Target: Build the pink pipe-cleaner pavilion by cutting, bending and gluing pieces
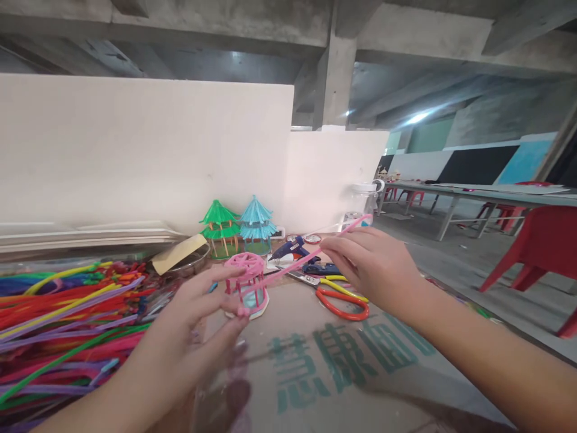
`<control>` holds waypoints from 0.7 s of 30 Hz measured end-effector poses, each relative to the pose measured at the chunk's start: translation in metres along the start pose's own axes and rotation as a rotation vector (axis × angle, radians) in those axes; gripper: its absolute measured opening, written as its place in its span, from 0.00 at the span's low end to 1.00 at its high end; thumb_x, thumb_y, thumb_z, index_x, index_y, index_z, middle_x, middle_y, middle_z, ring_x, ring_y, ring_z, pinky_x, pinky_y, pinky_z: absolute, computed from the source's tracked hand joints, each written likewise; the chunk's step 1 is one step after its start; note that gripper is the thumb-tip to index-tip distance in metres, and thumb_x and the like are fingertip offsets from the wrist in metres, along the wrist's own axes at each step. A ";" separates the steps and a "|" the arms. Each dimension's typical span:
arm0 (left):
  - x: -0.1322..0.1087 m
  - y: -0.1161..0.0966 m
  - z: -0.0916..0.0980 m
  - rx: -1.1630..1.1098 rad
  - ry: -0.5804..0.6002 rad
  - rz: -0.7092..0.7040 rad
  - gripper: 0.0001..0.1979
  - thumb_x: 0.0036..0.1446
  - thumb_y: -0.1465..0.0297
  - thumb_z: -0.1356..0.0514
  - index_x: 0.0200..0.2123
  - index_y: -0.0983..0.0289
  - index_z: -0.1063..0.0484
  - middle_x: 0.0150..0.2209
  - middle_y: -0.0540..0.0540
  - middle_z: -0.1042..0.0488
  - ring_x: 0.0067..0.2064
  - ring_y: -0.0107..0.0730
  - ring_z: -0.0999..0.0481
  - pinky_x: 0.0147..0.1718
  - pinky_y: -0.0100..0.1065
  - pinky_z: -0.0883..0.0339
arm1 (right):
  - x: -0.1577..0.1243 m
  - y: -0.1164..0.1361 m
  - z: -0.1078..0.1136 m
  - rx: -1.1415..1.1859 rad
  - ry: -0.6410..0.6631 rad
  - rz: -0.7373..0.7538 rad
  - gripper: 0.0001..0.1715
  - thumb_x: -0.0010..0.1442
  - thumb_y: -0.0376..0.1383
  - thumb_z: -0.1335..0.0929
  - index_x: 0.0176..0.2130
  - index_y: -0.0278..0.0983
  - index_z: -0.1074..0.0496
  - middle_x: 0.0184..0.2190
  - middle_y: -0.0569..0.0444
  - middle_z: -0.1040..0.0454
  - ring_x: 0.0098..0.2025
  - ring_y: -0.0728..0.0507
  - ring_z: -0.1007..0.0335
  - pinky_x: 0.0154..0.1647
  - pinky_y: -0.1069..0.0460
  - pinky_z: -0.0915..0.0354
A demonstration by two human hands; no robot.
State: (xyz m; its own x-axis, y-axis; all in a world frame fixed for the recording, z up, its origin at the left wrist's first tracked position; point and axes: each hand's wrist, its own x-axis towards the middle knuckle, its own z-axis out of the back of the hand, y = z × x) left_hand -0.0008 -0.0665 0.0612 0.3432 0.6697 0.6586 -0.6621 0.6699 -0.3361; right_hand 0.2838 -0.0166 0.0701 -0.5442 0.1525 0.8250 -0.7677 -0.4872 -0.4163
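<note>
A pink pipe cleaner (297,262) stretches slantwise between my two hands. My right hand (376,267) pinches it near its upper end, and a short tip sticks out past the fingers. Its lower end runs to the fingers of my left hand (193,325), where thumb and a finger come together; the exact grip there is partly hidden. Just behind those left fingers stands a small pink pavilion frame (246,263) with a round spoked top, thin posts and a pale base. My left index finger overlaps its top in view; whether it touches I cannot tell.
Orange-handled scissors (342,310), yellow-handled pliers (333,281) and a blue glue gun (291,249) lie behind. Green (220,228) and blue model pavilions (256,225) stand by the white partition (144,150). Many coloured pipe cleaners (58,325) are heaped left. A clear jug (363,201) stands back right.
</note>
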 end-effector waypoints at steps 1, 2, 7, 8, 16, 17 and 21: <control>0.001 -0.001 0.001 -0.005 0.070 0.011 0.09 0.56 0.63 0.42 0.30 0.56 0.22 0.50 0.53 0.24 0.52 0.42 0.27 0.50 0.37 0.33 | 0.001 0.003 0.002 0.006 0.000 -0.010 0.12 0.66 0.32 0.37 0.34 0.36 0.25 0.29 0.51 0.20 0.29 0.46 0.27 0.34 0.51 0.38; 0.002 -0.001 0.000 -0.024 0.136 0.040 0.11 0.55 0.62 0.43 0.29 0.57 0.21 0.45 0.53 0.21 0.48 0.41 0.25 0.46 0.36 0.31 | 0.002 0.006 0.004 0.016 0.015 -0.031 0.12 0.67 0.33 0.37 0.35 0.36 0.25 0.30 0.51 0.20 0.30 0.45 0.27 0.35 0.51 0.37; -0.005 0.006 -0.017 -0.106 0.388 0.247 0.16 0.54 0.57 0.44 0.25 0.58 0.22 0.26 0.51 0.21 0.31 0.38 0.24 0.28 0.31 0.33 | 0.009 0.020 0.013 0.311 0.167 -0.219 0.14 0.67 0.36 0.39 0.41 0.38 0.25 0.36 0.49 0.20 0.40 0.42 0.24 0.45 0.48 0.33; -0.008 0.008 -0.023 -0.121 0.414 0.276 0.16 0.53 0.57 0.44 0.26 0.59 0.22 0.26 0.51 0.21 0.30 0.38 0.24 0.27 0.31 0.34 | 0.008 0.021 0.013 0.434 0.189 -0.258 0.14 0.66 0.37 0.39 0.45 0.39 0.26 0.39 0.49 0.20 0.44 0.42 0.24 0.47 0.47 0.32; -0.019 0.020 -0.058 -0.245 0.333 0.420 0.18 0.52 0.55 0.44 0.24 0.61 0.23 0.25 0.50 0.22 0.30 0.38 0.24 0.28 0.30 0.33 | -0.050 0.036 0.017 0.980 0.902 -0.314 0.35 0.66 0.45 0.38 0.65 0.29 0.42 0.66 0.37 0.45 0.68 0.38 0.50 0.67 0.41 0.50; -0.019 0.020 -0.058 -0.250 0.335 0.409 0.17 0.52 0.55 0.44 0.24 0.60 0.24 0.26 0.50 0.21 0.31 0.38 0.24 0.28 0.30 0.33 | -0.054 0.039 0.024 1.054 0.959 -0.293 0.40 0.63 0.51 0.36 0.64 0.28 0.41 0.67 0.36 0.47 0.69 0.36 0.56 0.68 0.41 0.53; -0.020 0.019 -0.057 -0.246 0.351 0.365 0.16 0.53 0.57 0.44 0.24 0.60 0.24 0.27 0.50 0.21 0.32 0.38 0.23 0.30 0.30 0.32 | -0.051 0.044 0.049 1.480 1.126 -0.217 0.47 0.65 0.59 0.53 0.48 0.32 0.23 0.51 0.44 0.24 0.58 0.43 0.32 0.56 0.51 0.36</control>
State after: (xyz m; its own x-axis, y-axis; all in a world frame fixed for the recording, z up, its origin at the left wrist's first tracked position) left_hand 0.0178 -0.0493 0.0031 0.3495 0.9105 0.2208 -0.6188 0.4013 -0.6753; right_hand 0.2944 -0.0883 0.0287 -0.9022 0.4281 -0.0520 -0.3034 -0.5443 0.7821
